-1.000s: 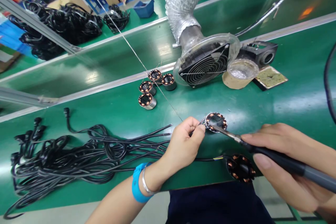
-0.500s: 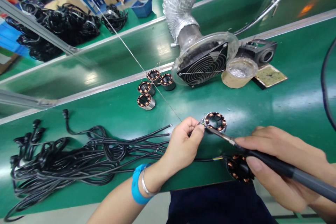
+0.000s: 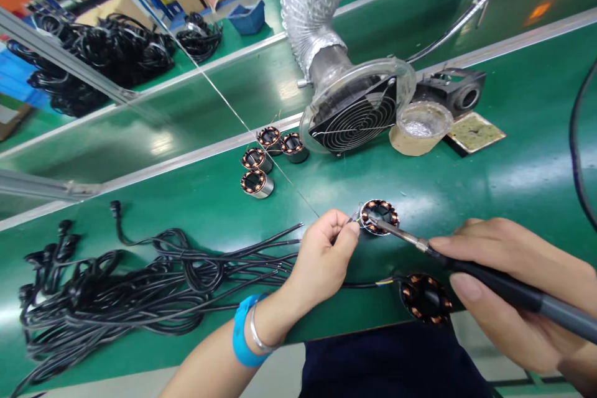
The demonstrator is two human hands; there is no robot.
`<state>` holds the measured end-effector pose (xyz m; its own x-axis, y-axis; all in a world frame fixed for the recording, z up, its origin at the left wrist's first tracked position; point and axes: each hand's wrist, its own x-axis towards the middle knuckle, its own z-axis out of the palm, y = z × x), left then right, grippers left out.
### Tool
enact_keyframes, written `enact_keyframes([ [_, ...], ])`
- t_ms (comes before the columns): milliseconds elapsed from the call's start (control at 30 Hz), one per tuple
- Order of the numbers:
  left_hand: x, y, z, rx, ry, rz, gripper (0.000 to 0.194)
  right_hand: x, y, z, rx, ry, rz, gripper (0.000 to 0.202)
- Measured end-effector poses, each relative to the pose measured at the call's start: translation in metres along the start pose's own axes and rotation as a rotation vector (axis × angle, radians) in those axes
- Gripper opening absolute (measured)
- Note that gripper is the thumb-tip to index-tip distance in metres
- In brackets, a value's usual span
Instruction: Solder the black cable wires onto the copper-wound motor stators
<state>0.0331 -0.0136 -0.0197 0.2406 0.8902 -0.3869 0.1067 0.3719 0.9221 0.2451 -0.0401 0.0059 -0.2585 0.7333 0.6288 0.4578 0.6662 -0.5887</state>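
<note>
My left hand [image 3: 326, 255] pinches thin wires [image 3: 357, 219] at the left rim of a round copper-wound stator [image 3: 390, 214]. Between the fingers of my right hand [image 3: 517, 286] is the black handle of a soldering iron [image 3: 489, 277]. Its metal tip reaches over the stator's ring, close to the wires. A second stator [image 3: 426, 298] lies near the table's front edge, with a black cable running to it. A thin solder strand [image 3: 228, 104] slants down from the upper left towards my left hand.
Black cables with plugs [image 3: 140, 286] cover the left of the green table [image 3: 522, 180]. Several stators [image 3: 257, 183] stand towards the back. A fan with a silver duct [image 3: 359, 115], a round tub [image 3: 422, 127] and a sponge tray [image 3: 476, 132] are behind my hands.
My right hand has moved slightly right, and the iron's tip now lies over the stator's ring instead of at its lower left edge. My left hand keeps its pinch. The view has shifted slightly.
</note>
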Motion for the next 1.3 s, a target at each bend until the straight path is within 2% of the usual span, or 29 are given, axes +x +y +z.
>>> enact_keyframes([
  [333,0.002,-0.002,-0.002,-0.013,0.01,-0.028,0.032,-0.003,0.006,0.001,-0.044,0.045,-0.003,0.033],
  [433,0.002,-0.002,-0.001,-0.012,0.009,-0.029,0.032,-0.006,0.027,0.003,-0.173,0.165,-0.011,0.032],
  [500,0.002,-0.002,-0.001,-0.016,0.006,-0.028,0.033,-0.008,0.049,0.003,-0.344,0.266,-0.059,0.034],
  [567,0.002,-0.002,0.0,-0.024,0.005,-0.026,0.033,-0.008,0.071,0.002,-0.503,0.331,-0.045,0.033],
  [667,0.001,-0.002,0.0,-0.03,0.003,-0.027,0.033,-0.01,0.092,0.0,-0.539,0.206,0.128,0.032],
  [767,0.002,-0.002,0.0,-0.036,-0.001,-0.036,0.034,-0.011,0.089,0.003,-0.449,0.173,0.198,0.034],
  [900,0.002,-0.005,-0.002,-0.047,0.0,-0.052,0.038,-0.005,0.062,0.014,-0.204,0.167,0.127,0.024],
  [1033,0.005,-0.007,-0.004,-0.099,0.009,-0.052,0.044,0.013,0.042,0.032,0.004,-0.027,0.017,0.024],
  [1133,0.007,-0.006,-0.005,-0.162,-0.007,-0.053,0.048,0.026,0.041,0.046,0.067,-0.139,-0.092,0.022],
  [1300,0.01,0.0,-0.01,-0.234,-0.068,-0.124,0.054,0.031,0.051,0.059,0.061,-0.139,-0.14,0.026],
])
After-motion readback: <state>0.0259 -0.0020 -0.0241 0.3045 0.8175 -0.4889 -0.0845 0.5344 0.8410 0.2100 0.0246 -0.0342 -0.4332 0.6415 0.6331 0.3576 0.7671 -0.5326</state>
